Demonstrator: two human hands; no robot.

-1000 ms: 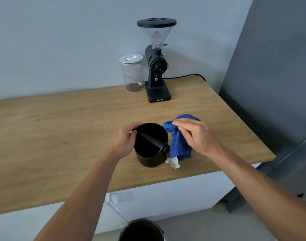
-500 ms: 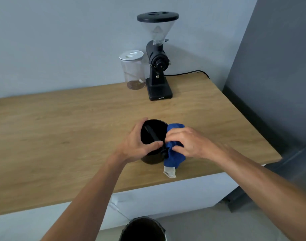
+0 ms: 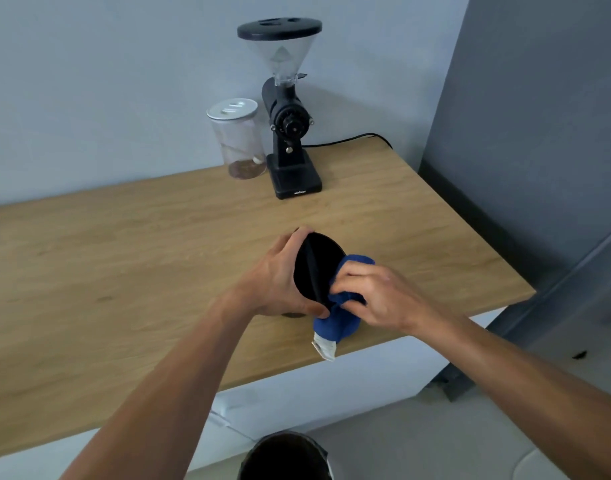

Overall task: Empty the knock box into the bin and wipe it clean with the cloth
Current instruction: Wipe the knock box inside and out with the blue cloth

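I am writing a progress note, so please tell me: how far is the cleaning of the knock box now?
Done, it seems: the knock box looks dark and empty inside, so emptying appears finished; the bin stands below the counter. In hand: the left hand tilts the box sideways while the right hand presses the blue cloth at its rim. Left: finishing the wipe and setting the box upright.

We see a black coffee grinder (image 3: pixel 290 133) just beside a lidded clear jar (image 3: pixel 237 140) at the back of our wooden counter (image 3: pixel 89 271).
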